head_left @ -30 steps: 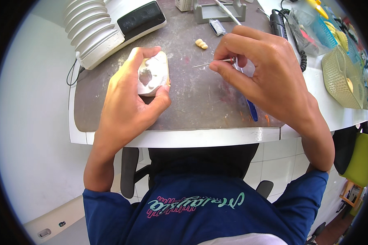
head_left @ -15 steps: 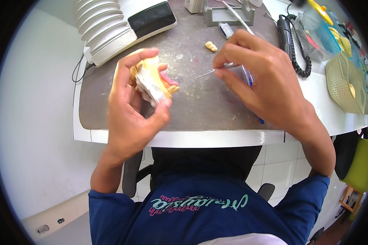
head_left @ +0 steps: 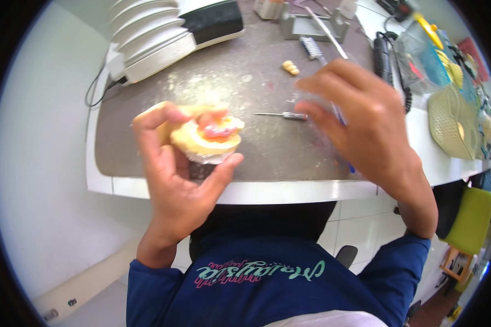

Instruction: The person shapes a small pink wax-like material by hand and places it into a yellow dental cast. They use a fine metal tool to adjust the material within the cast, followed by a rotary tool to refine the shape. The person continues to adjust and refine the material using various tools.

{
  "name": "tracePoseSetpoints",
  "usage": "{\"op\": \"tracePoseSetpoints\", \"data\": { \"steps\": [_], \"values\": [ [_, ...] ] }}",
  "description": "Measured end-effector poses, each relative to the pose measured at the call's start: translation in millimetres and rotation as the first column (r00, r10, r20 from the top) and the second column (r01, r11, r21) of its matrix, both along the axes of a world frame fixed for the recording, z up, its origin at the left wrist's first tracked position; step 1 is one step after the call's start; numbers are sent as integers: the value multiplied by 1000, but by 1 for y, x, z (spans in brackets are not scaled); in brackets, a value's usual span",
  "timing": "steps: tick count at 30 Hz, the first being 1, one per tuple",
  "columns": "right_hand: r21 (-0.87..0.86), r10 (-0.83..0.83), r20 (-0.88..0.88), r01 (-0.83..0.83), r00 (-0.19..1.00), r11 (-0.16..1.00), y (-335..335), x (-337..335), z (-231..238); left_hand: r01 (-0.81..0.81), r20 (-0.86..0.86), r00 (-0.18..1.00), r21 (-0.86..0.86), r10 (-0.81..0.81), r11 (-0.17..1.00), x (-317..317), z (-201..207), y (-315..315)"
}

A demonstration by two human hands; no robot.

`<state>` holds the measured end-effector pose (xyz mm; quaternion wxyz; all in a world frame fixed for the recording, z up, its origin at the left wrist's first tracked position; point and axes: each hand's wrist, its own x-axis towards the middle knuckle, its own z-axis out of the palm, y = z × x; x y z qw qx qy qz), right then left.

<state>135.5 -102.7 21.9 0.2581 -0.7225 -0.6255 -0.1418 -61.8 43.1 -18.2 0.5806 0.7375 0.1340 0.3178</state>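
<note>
A yellow dental model with a white base and a pink, waxy-looking part on its upper side is gripped by my left hand, fingers over the back and thumb at the front. My right hand hovers over the right of the grey work mat with thumb and fingers apart, slightly blurred. Just left of its thumb, a thin metal hand tool lies on the mat. Beyond it sits a small cream-coloured tooth piece. Partly under my right hand shows a blue tool's end.
A white ribbed hose unit stands back left. At the back are a grey stand with a white stick across it and a toothbrush. A black handpiece and a cream basket lie right.
The thin metal tool has left my right fingers and now lies on the mat. My left hand has turned the dental model so its pink part faces up.
</note>
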Motion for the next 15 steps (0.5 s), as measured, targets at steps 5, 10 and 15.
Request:
{"op": "tracePoseSetpoints", "data": {
  "steps": [5, 10, 15],
  "values": [
    [-15, -293, -8, 293, 956, 956, -30, 29, 32, -44, 86, 996, 135, 33, 990, 7, -3, -6],
    [-131, -303, 65, 309, 951, 942, 0, 48, 7, 24, 130, 991, -6, -23, 1000, 12, -4, -5],
    [-192, -382, 14, 377, 924, 906, 12, 61, 1, 130, 150, 982, -82, -117, 988, 12, 0, 0]
  ]
}}
